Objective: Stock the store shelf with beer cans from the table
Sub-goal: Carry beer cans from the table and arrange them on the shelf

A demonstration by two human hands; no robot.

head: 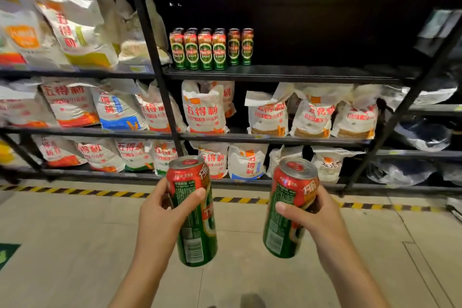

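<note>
While the black store shelf is faced from a short way off, two beer cans are held up in front of it, each green below, red toward the top, with a silver lid and red tab. The left can is gripped by the left hand, thumb across its printed back and fingers curled behind. The right can, tilted slightly, is gripped likewise by the right hand. On the shelf a row of shelved cans is stood upright toward its left end. The curled fingers are mostly hidden behind the cans, and the fine print is blurred.
</note>
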